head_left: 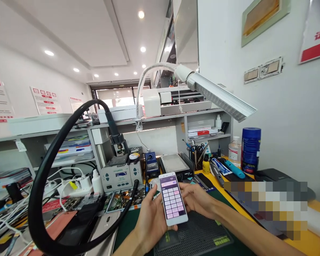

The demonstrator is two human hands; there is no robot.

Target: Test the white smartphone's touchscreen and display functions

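Observation:
I hold a white smartphone upright over the dark work mat, its lit screen showing a purple grid of keys. My left hand cradles it from below and the left, fingers wrapped round its edge. Behind the phone's right side, my right hand has its fingers curled against the back and edge. Both forearms reach in from the bottom of the view.
A thick black hose loops from a grey soldering station on the left. A gooseneck lamp hangs overhead. Circuit boards, a heating plate, a blue can, bottles and tools crowd the bench; a wall stands on the right.

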